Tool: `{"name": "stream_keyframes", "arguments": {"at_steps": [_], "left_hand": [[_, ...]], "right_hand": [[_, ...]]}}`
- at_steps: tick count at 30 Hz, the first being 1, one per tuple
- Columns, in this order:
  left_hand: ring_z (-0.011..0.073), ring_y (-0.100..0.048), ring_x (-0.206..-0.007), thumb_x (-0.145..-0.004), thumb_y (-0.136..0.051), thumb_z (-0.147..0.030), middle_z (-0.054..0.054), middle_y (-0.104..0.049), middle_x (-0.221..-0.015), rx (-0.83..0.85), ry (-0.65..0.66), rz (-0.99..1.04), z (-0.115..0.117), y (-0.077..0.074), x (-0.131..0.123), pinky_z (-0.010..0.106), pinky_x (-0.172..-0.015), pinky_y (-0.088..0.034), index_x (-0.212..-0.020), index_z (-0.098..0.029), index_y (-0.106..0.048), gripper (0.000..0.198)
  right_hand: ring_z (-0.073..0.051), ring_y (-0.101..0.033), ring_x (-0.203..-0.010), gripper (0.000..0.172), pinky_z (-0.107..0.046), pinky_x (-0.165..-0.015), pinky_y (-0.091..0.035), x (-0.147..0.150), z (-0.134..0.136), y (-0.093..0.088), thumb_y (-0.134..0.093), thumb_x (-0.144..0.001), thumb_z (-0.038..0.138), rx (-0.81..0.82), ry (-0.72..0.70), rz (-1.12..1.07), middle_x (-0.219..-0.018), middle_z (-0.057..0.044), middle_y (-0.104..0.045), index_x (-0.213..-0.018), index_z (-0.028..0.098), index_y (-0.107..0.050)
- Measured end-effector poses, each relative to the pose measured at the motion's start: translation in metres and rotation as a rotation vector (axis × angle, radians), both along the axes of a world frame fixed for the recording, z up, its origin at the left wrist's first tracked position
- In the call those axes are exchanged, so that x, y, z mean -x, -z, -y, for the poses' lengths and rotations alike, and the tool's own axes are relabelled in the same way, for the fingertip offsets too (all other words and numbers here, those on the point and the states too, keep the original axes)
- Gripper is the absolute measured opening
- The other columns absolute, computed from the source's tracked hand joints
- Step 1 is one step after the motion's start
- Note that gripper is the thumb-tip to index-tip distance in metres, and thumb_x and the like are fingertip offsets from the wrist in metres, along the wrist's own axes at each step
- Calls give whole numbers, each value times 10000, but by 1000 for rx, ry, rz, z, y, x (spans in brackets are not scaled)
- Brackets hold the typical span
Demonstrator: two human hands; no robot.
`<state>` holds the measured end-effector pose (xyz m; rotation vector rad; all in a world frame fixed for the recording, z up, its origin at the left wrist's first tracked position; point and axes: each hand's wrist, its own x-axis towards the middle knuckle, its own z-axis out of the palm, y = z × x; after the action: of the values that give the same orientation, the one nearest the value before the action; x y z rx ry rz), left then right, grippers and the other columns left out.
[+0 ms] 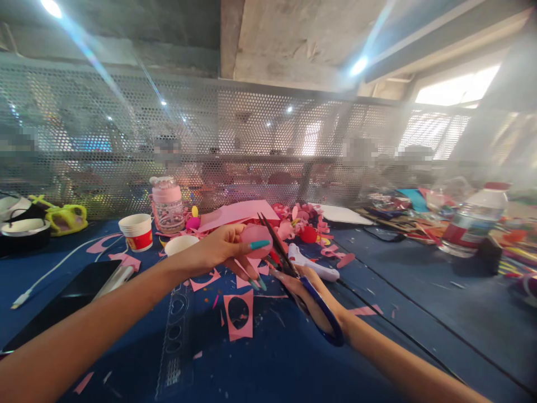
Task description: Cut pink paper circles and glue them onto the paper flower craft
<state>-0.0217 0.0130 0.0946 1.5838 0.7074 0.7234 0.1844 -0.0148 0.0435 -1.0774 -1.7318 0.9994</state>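
Between the thumb and fingers of my left hand (235, 252) is a pink paper circle (255, 238), held up over the table. My right hand (312, 294) grips a pair of scissors (321, 308) with dark blue handles, its blades pointing up and left beside the circle's right edge. Whether the blades touch the paper I cannot tell. Below my left hand lies a pink paper square with a round hole (229, 330). A clear stencil ruler (174, 336) lies to its left. Just behind my right hand rests a white glue gun (314, 266).
Pink sheets (239, 214) and loose cutouts are heaped behind my hands. A paper cup (136, 232), a pink-lidded jar (168, 204) and a black phone (71, 302) stand or lie left. A water bottle (476, 218) stands right. A perforated metal screen (251, 129) borders the table's back.
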Motion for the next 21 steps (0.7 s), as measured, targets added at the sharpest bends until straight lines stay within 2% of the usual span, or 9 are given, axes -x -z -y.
{"name": "stream_keyframes", "arguments": {"at_steps": [3, 7, 11, 15, 19, 21], "left_hand": [[134, -657, -603, -665, -731, -328, 41, -660, -689, 33, -68, 34, -3, 6, -2, 218, -556, -509, -882, -113, -576, 342], [85, -596, -510, -658, -732, -361, 6, -615, -586, -29, -184, 102, -5, 7, -3, 188, -501, -465, -775, -106, -586, 316], [78, -572, -469, -679, -695, -443, 6, -607, -590, -111, -192, 98, -5, 7, -5, 196, -472, -455, -741, -113, -563, 361], [71, -565, -448, -694, -676, -453, 21, -620, -631, -153, -201, 59, -6, 9, -4, 194, -456, -442, -733, -118, -546, 362], [62, -549, -433, -709, -669, -420, 8, -605, -616, -188, -196, 26, -4, 7, -5, 188, -442, -417, -716, -122, -528, 329], [61, -545, -435, -714, -660, -429, 2, -599, -607, -199, -189, 22, -1, 6, -7, 189, -447, -419, -712, -126, -523, 333]], "right_hand": [[-194, -550, -680, 351, -294, -598, -454, 0, 1, 0, -568, -742, 531, 7, 8, 19, -537, 11, -514, -768, 187, -633], [-187, -540, -644, 368, -288, -567, -443, -2, 1, 5, -541, -753, 547, 29, 36, 13, -549, 9, -512, -813, 196, -636], [-171, -522, -605, 393, -278, -539, -431, -2, 0, 8, -531, -752, 561, 35, 41, 8, -559, 12, -503, -873, 202, -639], [-147, -477, -555, 416, -258, -491, -395, 0, 1, 7, -542, -730, 590, 37, 36, -2, -552, 18, -475, -836, 197, -626], [-88, -357, -453, 476, -221, -398, -283, 2, 1, 8, -561, -674, 647, 125, 26, -57, -532, 55, -391, -800, 189, -570], [-73, -306, -422, 446, -218, -388, -247, 3, 0, 10, -541, -706, 637, 153, -3, -74, -496, 73, -334, -718, 192, -507]]}}
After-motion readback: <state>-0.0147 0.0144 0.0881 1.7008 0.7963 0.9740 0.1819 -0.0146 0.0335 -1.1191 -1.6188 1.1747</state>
